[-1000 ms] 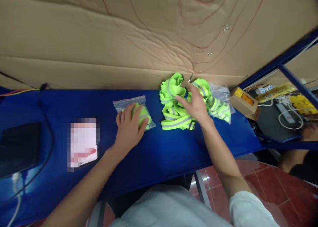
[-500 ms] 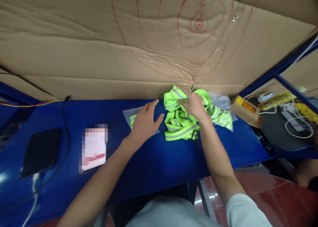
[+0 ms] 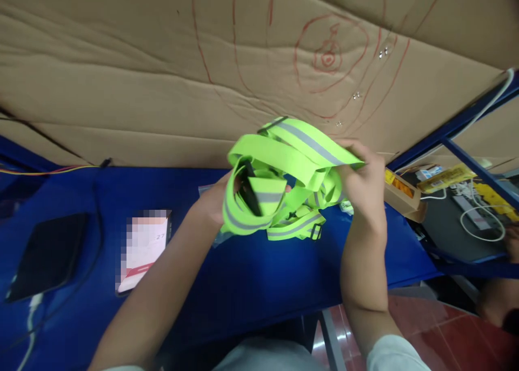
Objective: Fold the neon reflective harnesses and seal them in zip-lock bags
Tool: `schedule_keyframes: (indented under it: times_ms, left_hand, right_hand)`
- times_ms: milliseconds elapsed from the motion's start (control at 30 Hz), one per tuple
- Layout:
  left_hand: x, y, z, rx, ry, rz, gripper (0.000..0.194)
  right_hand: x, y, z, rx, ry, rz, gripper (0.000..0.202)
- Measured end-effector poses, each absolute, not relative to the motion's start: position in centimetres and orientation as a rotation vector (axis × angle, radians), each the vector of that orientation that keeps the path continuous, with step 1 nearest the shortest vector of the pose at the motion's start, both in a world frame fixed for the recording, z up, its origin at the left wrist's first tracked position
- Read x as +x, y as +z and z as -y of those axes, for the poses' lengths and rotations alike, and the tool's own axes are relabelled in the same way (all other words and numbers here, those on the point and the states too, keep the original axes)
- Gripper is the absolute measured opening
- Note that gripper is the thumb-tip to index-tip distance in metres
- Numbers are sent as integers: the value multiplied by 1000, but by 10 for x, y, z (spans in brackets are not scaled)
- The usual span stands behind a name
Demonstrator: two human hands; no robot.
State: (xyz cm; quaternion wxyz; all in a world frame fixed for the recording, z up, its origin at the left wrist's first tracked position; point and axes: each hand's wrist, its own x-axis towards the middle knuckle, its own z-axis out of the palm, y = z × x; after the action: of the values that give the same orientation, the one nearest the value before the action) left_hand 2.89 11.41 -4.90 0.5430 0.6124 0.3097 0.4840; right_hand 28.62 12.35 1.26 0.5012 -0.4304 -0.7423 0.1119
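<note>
A tangled bundle of neon-green reflective strap (image 3: 279,144) with grey stripes and black buckles is held up between my hands. My left hand (image 3: 215,202) is closed around the bundle's left side, its fingers mostly hidden behind the loops. On the right, my right hand (image 3: 365,179) grips a length of the strap and is slightly blurred. Below the held loops, more neon-green strap (image 3: 298,230) with a black buckle lies on the blue table. A clear plastic bag (image 3: 221,240) shows partly under and behind my left hand.
Left on the blue table (image 3: 243,284) lie a phone (image 3: 146,252) with a lit screen and a black device (image 3: 48,254) with a white cable. A small cardboard box (image 3: 403,198) stands right. A cardboard wall (image 3: 141,100) closes the back. Part of another person shows at far right.
Both hands have taken hold of the strap bundle and lifted part of it off the table toward the camera. My left hand was open and empty before.
</note>
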Motion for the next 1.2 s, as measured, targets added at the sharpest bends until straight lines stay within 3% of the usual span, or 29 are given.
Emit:
schedule_keyframes:
  times_ms: [133,300,400,500,567,667,733,833,867,1000,1200]
  left_hand:
    - [23,-56,-109,1329,965,-658,61]
    - [-20,-62,-123,1210,1059,-753,43]
    - [-36,-57,-130,1387,1210,-978,54]
    - [-28,-49,-126,1941,1247,-1315,70]
    - [-14,-41,-116,2269,1053,-1397,77]
    - [3,-24,-95,2509,941,-1446,81]
    - [6,-12,-85,2574,997,-1598,75]
    - [-3,0,-79,2580,892,-1669,56]
    - [-7,1,-80,2552,814,-1592,49]
    - [-11,-2,-89,2327,866,-1301,34]
    - [-2,-19,-102,2162,787,-1290,30]
  right_hand:
    - [296,11,-135,-1082,145,1590,52]
    - [345,10,-142,-1347,12,1670,41]
    - [367,10,-134,-1483,236,2038,32]
    - [347,12,-121,-1386,430,2256,72]
    - [311,13,-114,-1169,487,2300,103]
    - [252,5,-113,-862,574,2256,120]
    - [226,-4,-116,-815,659,2238,97]
    - [215,-16,-123,-850,731,2213,34]
    - [216,-18,-124,-848,728,2189,30]
    - [222,-17,-127,-749,690,2073,53]
    - [245,-5,-126,-812,624,2155,59]
